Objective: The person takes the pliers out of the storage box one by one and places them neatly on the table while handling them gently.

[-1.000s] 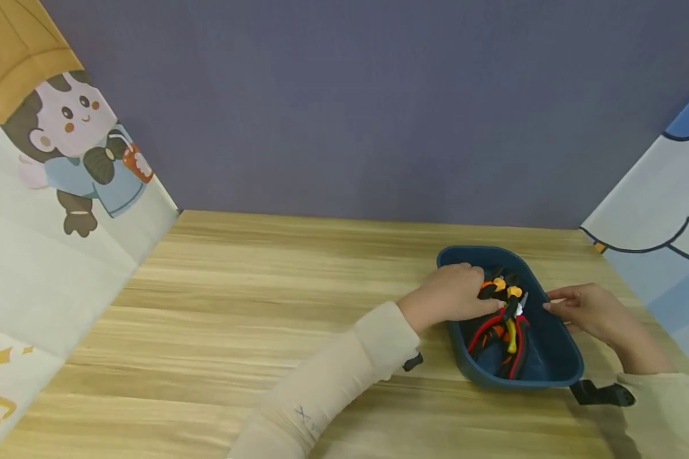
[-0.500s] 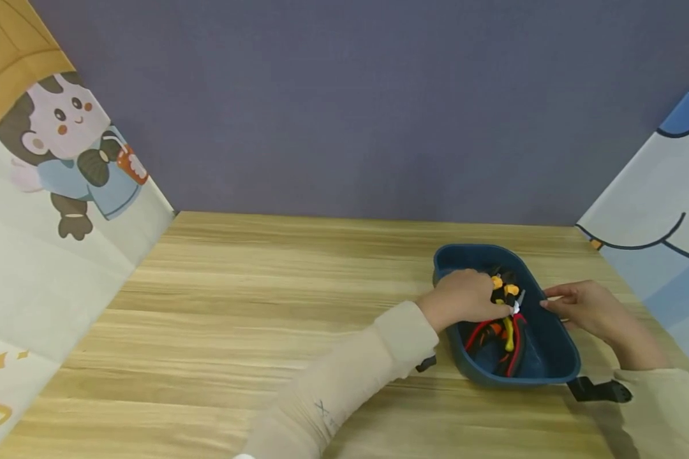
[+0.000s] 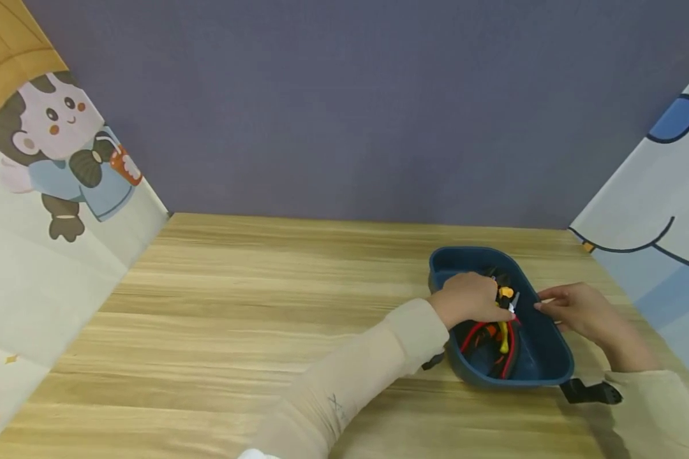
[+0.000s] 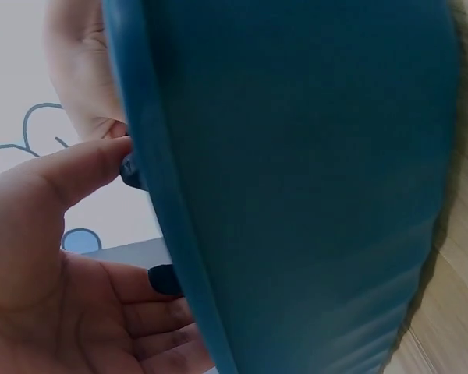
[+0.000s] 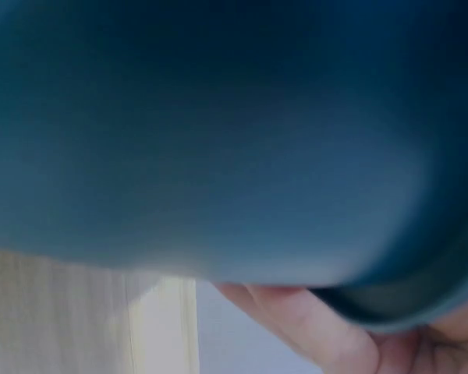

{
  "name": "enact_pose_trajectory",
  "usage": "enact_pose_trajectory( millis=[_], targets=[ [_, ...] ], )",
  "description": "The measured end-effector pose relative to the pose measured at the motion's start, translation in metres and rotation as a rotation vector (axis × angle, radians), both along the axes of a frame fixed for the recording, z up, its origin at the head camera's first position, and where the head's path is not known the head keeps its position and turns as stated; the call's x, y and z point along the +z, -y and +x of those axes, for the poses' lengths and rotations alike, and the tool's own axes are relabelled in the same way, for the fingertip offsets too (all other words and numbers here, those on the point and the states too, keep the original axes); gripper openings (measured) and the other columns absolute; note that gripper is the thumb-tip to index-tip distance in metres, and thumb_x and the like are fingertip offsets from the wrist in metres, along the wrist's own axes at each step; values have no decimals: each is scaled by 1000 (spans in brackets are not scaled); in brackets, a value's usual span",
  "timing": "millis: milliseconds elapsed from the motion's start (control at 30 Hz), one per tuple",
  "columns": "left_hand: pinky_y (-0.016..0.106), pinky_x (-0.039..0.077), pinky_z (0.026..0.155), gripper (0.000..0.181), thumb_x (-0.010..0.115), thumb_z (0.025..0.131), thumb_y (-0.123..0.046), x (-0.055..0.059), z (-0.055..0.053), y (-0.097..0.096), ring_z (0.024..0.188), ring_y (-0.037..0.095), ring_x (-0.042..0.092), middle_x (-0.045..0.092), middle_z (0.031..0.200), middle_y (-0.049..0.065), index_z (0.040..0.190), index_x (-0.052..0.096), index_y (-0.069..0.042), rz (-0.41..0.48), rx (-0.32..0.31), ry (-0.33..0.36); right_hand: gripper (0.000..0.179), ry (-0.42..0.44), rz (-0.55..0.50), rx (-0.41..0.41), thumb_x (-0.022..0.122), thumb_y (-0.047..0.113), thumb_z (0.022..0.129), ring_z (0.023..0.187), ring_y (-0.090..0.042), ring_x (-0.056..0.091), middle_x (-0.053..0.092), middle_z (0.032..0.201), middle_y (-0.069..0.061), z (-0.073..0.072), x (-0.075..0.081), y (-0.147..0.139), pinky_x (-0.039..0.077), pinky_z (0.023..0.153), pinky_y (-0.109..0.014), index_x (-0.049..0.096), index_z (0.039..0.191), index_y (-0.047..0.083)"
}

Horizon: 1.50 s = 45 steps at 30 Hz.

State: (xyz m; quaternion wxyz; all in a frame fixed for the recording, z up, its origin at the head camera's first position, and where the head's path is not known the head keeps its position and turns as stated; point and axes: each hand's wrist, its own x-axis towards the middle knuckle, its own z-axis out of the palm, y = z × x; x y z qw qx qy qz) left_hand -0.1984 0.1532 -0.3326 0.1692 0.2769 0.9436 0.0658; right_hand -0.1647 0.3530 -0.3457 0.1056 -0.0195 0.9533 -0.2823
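Your left hand hid its own fingertips inside the dark-blue, round-cornered bin, so I could not tell its grip. It also partly covered 1 pair of red-and-black-handled pliers, which lay there beside 1 yellow-handled tool. Your right hand pinched the bin's rim.

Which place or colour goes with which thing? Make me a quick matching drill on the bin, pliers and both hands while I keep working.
Things:
1. bin
2. left hand
3. right hand
4. pliers

Places and colours:
A. at the rim, on the right side of the head view
B. red on the handles
C. dark blue all over
D. reaching in over the rim, on the left side of the head view

Right pairs: 1-C, 2-D, 3-A, 4-B.
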Motion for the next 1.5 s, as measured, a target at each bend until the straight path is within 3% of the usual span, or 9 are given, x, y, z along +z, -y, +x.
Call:
enact_pose_trajectory(
  millis=[233,533,733,1500],
  targets=[
    [23,31,41,41,56,84,-62,-1,-1,-9,48,7,42,41,55,-8,65,56,-25,-31,31,-17,38,-1,4,-3,53,11,95,73,-26,67,65,96,-31,1,-2,1,55,61,-37,50,116,-21],
    [22,40,47,27,63,81,-58,3,-3,-16,61,5,52,57,77,-13,92,66,-34,-28,84,-40,40,-1,3,-2,53,11,95,75,-27,67,64,97,-31,-1,-2,3,55,62,-38,49,118,-22],
    [22,43,51,29,69,77,-56,8,-3,-19,70,6,53,59,84,-14,96,66,-34,-9,98,-54,40,1,1,-1,53,11,95,76,-27,67,65,98,-30,-2,-1,2,55,63,-38,50,118,-21],
    [21,44,52,25,73,75,-52,15,-2,-26,72,5,53,59,83,-15,89,66,-33,-41,105,-69,41,11,-12,-12,54,12,95,75,-26,67,64,98,-30,-1,-3,-1,55,62,-37,49,118,-22]
  ],
)
